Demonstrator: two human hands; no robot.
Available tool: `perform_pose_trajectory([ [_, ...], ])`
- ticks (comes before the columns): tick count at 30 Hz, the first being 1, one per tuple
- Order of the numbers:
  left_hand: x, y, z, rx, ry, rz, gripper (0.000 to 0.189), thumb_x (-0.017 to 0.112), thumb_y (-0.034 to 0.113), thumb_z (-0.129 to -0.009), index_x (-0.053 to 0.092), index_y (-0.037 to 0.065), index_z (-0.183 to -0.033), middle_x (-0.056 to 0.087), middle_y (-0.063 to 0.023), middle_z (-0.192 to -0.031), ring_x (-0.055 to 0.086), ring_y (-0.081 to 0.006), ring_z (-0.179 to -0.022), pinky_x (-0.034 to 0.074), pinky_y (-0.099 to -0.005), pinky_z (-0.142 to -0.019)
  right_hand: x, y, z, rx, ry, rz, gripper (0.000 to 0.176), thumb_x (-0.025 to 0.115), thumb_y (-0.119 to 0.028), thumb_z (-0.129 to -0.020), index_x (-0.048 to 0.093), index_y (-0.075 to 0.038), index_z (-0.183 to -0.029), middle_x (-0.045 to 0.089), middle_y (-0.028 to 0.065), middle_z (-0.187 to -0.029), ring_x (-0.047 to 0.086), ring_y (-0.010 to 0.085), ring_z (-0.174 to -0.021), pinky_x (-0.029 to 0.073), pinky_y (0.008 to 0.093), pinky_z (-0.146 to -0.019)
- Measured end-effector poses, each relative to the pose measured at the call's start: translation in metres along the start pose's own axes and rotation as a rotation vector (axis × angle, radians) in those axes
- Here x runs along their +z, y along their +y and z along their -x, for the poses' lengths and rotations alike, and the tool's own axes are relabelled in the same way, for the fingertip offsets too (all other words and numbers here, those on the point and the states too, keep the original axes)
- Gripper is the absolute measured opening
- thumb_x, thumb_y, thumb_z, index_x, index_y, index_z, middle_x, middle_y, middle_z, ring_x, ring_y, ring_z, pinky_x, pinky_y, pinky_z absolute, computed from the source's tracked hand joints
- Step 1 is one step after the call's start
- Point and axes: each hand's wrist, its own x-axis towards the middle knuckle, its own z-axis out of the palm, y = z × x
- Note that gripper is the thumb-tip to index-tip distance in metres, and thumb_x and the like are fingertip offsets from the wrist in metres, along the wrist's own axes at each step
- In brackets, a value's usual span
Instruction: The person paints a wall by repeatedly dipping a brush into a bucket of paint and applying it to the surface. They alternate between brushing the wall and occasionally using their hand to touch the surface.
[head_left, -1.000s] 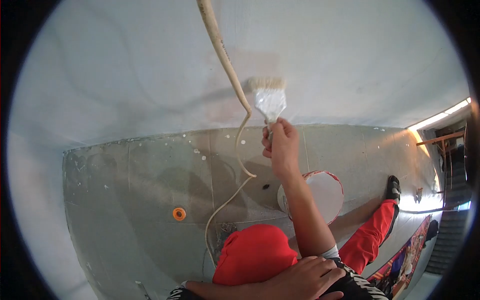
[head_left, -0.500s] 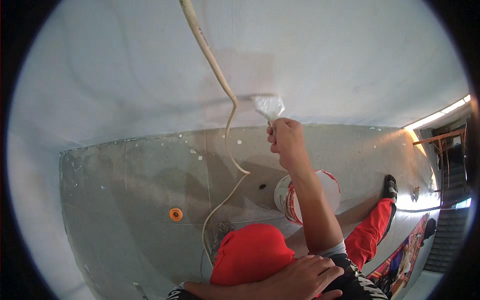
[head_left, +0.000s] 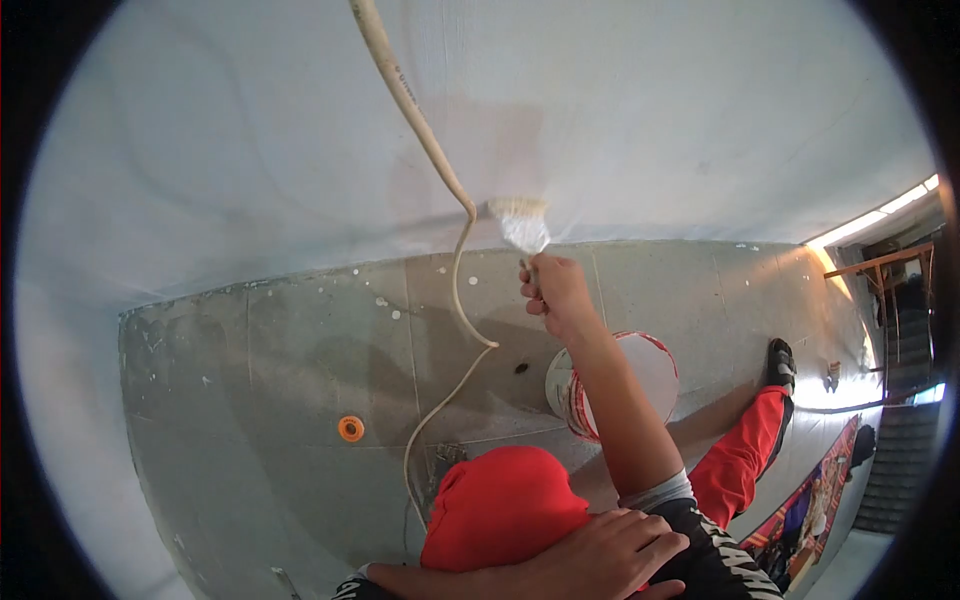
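My right hand is closed round the handle of a wide brush with whitish wrapping over its middle. Its pale bristles point up at the lower part of the white wall, just right of a hanging beige cable. Below the right forearm stands a white bucket with red smears on its rim, partly hidden by that arm. My left hand lies with its fingers spread over the dark sleeve, beside a bent knee in red trousers, holding nothing.
The cable runs down onto the grey floor. An orange ring-shaped object lies on the left. White spots dot the floor near the wall. My other leg stretches to the right, near a patterned cloth and a wooden frame.
My right hand and the brush have moved left and slightly down along the wall. The pale bristles now show more clearly. My left hand has stayed in place.
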Motion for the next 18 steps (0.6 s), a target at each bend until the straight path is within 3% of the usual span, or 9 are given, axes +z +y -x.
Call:
perform_pose_trajectory([
  [1, 0.0, 0.002, 0.0, -0.013, -0.003, -0.003, 0.054, 0.06, 0.042, -0.094, 0.057, -0.003, -0.123, 0.059, -0.0224, -0.118, 0.055, -0.0361, -0.113, 0.043, -0.0452, -0.097, -0.004, 0.009, -0.011, -0.004, -0.001, -0.001, 0.015, 0.051, -0.011, -0.093, 0.056, 0.0, -0.085, 0.053, 0.0058, -0.072, 0.045, 0.0099, -0.053, 0.029, 0.0254, -0.039],
  [3, 0.001, 0.003, 0.0, -0.02, -0.006, -0.015, 0.054, 0.06, 0.042, -0.094, 0.057, -0.003, -0.123, 0.059, -0.0223, -0.118, 0.055, -0.0359, -0.113, 0.043, -0.0452, -0.097, -0.008, 0.018, -0.031, 0.219, -0.059, -0.032, 0.014, 0.049, -0.006, -0.09, 0.054, 0.002, -0.081, 0.053, 0.0091, -0.072, 0.045, 0.0124, -0.053, 0.028, 0.0267, -0.039],
  [7, 0.007, 0.004, 0.002, 0.003, 0.015, -0.018, 0.056, 0.062, 0.045, -0.092, 0.058, -0.002, -0.123, 0.059, -0.0209, -0.119, 0.056, -0.0352, -0.113, 0.043, -0.0452, -0.097, -0.008, 0.007, -0.042, 0.157, -0.057, 0.063, 0.012, 0.05, -0.004, -0.088, 0.052, 0.003, -0.078, 0.053, 0.0102, -0.072, 0.045, 0.0134, -0.053, 0.027, 0.0273, -0.038],
  [9, 0.009, 0.003, 0.003, 0.001, 0.029, -0.017, 0.057, 0.062, 0.045, -0.091, 0.058, -0.002, -0.122, 0.059, -0.0204, -0.119, 0.056, -0.0349, -0.112, 0.043, -0.045, -0.097, -0.004, -0.011, -0.031, 0.047, -0.03, 0.153, 0.015, 0.048, -0.008, -0.093, 0.053, 0.0, -0.081, 0.054, 0.0066, -0.075, 0.045, 0.0096, -0.055, 0.028, 0.0242, -0.039],
  [13, 0.009, -0.001, 0.002, 0.022, 0.025, -0.044, 0.056, 0.063, 0.045, -0.091, 0.059, -0.001, -0.122, 0.059, -0.0196, -0.118, 0.056, -0.0342, -0.113, 0.043, -0.0446, -0.097, 0.004, -0.038, 0.017, -0.137, 0.018, 0.152, 0.016, 0.053, -0.009, -0.089, 0.055, 0.002, -0.078, 0.053, 0.006, -0.068, 0.045, 0.0098, -0.052, 0.028, 0.0272, -0.038],
  [16, 0.006, -0.001, -0.001, 0.004, 0.015, -0.024, 0.055, 0.063, 0.045, -0.091, 0.059, 0.0, -0.121, 0.059, -0.019, -0.118, 0.056, -0.0339, -0.113, 0.043, -0.0447, -0.097, 0.01, -0.065, 0.056, -0.273, 0.014, 0.138, 0.018, 0.054, -0.014, -0.091, 0.059, 0.001, -0.084, 0.054, 0.0026, -0.067, 0.045, 0.0074, -0.052, 0.03, 0.0258, -0.038],
  [18, 0.003, -0.003, -0.002, -0.006, 0.005, -0.016, 0.054, 0.063, 0.044, -0.091, 0.059, 0.0, -0.121, 0.059, -0.0188, -0.118, 0.056, -0.0337, -0.113, 0.043, -0.0447, -0.098, 0.013, -0.079, 0.073, -0.541, 0.024, 0.163, 0.021, 0.055, -0.019, -0.094, 0.061, 0.001, -0.092, 0.054, 0.0009, -0.066, 0.045, 0.0063, -0.052, 0.031, 0.024, -0.039],
])
